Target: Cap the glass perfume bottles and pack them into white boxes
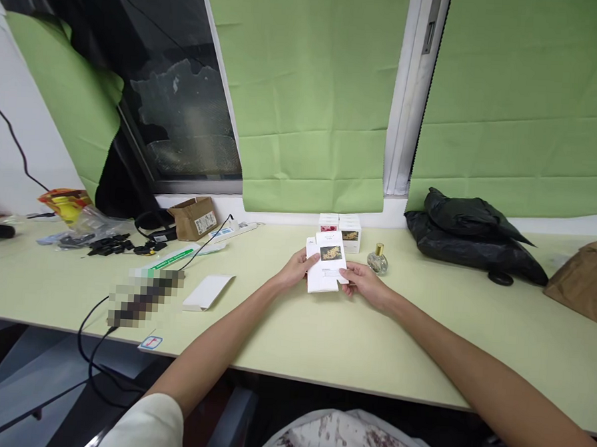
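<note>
Between both hands, above the table, is a flattened white carton with a yellow flower picture and small print on its front. My left hand pinches its left edge, thumb on the front. Gripping the lower right side is my right hand, thumb also on the front. Just behind the carton stand small white boxes with flower pictures, partly hidden by it. A round glass bottle with a gold cap stands beyond my right hand. To the left, a folded piece of white card lies on the table.
The pale green table runs along a window with green blinds. Black plastic bags and a brown paper package lie right. Left are an opened cardboard box, black cables, a pixelated object and plastic bags.
</note>
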Demonstrator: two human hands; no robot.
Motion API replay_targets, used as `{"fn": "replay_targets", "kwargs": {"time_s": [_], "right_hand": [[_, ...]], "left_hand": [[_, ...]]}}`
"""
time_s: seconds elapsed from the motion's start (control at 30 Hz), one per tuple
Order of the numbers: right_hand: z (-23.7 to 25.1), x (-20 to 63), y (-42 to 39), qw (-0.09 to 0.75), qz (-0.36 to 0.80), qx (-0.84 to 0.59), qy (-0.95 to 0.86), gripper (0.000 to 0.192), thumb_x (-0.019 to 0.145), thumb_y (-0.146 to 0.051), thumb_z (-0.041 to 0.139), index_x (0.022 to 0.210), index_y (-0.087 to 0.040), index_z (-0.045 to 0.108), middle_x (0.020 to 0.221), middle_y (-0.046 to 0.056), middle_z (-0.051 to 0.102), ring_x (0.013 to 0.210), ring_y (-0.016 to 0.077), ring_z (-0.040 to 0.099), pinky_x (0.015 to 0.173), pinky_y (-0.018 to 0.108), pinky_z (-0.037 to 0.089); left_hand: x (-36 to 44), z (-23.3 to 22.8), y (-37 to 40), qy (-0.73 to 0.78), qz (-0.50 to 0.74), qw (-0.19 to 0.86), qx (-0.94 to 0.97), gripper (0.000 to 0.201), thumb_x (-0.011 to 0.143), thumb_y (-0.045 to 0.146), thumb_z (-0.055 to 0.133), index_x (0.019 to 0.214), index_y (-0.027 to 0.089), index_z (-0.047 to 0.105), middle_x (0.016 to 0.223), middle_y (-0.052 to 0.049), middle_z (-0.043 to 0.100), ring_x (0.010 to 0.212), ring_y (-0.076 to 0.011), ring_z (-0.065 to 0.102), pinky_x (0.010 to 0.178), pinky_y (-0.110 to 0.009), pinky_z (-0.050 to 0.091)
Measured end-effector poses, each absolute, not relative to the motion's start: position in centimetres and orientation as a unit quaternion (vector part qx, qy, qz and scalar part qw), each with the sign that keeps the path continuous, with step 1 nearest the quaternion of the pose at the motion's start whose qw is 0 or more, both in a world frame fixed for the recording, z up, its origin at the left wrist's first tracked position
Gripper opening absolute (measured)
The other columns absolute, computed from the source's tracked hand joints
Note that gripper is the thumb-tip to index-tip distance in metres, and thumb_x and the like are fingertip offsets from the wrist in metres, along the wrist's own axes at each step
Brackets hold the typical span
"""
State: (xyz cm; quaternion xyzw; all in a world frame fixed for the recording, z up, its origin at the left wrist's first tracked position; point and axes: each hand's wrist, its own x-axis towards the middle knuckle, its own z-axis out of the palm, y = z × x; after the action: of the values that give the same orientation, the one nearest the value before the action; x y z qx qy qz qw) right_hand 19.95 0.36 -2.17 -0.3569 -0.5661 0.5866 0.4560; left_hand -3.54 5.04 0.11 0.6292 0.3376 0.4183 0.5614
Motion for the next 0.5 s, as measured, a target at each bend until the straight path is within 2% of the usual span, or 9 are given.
{"fn": "replay_targets", "kwargs": {"time_s": [0.13,0.27,0.33,0.4,0.43,0.5], "right_hand": [[-2.0,20.1,0.2,0.449,0.595,-0.353,-0.565,0.042,0.086,-0.053,0.078,0.104,-0.016,0.069,0.067,0.002,0.068,0.057,0.0137,0.061,0.050,0.024,0.049],[-2.0,20.3,0.2,0.435,0.586,-0.361,-0.580,0.039,0.091,-0.053,0.073,0.107,-0.017,0.069,0.074,0.005,0.073,0.057,0.0133,0.061,0.047,0.023,0.049],[-2.2,20.3,0.2,0.412,0.572,-0.380,-0.599,0.038,0.092,-0.054,0.071,0.104,-0.018,0.068,0.077,0.006,0.074,0.054,0.0125,0.059,0.042,0.022,0.048],[-2.4,20.2,0.3,0.395,0.559,-0.391,-0.615,0.035,0.092,-0.053,0.071,0.101,-0.019,0.067,0.077,0.005,0.074,0.054,0.0120,0.059,0.039,0.020,0.047],[-2.5,20.2,0.4,0.391,0.554,-0.393,-0.622,0.034,0.092,-0.051,0.071,0.100,-0.019,0.067,0.076,0.005,0.074,0.054,0.0120,0.059,0.039,0.020,0.047],[-2.6,20.3,0.5,0.386,0.552,-0.391,-0.627,0.031,0.092,-0.048,0.071,0.100,-0.019,0.067,0.076,0.004,0.073,0.056,0.0119,0.060,0.040,0.019,0.048]], "left_hand": [[-3.6,0.5,4.6,0.344,0.384,0.592,0.619,0.061,0.083,0.058,0.081,0.127,0.018,0.067,0.123,-0.016,0.075,0.101,-0.0295,0.074,0.081,-0.036,0.059],[-4.1,1.3,5.4,0.323,0.364,0.599,0.636,0.055,0.081,0.048,0.086,0.124,0.017,0.070,0.126,-0.018,0.074,0.106,-0.0303,0.073,0.085,-0.037,0.059],[-5.3,2.4,6.6,0.343,0.360,0.568,0.656,0.047,0.077,0.043,0.089,0.113,0.016,0.075,0.114,-0.016,0.079,0.096,-0.0283,0.074,0.081,-0.036,0.059],[-7.2,4.1,7.7,0.417,0.358,0.510,0.662,0.038,0.069,0.036,0.094,0.096,0.014,0.077,0.092,-0.013,0.081,0.080,-0.0261,0.073,0.071,-0.033,0.057],[-8.5,5.0,8.1,0.463,0.354,0.477,0.658,0.034,0.068,0.033,0.095,0.090,0.013,0.077,0.084,-0.012,0.080,0.077,-0.0263,0.072,0.068,-0.032,0.056],[-11.1,6.8,8.4,0.555,0.352,0.401,0.638,0.030,0.072,0.033,0.093,0.087,0.012,0.078,0.078,-0.011,0.077,0.083,-0.0280,0.072,0.071,-0.031,0.055]]}}
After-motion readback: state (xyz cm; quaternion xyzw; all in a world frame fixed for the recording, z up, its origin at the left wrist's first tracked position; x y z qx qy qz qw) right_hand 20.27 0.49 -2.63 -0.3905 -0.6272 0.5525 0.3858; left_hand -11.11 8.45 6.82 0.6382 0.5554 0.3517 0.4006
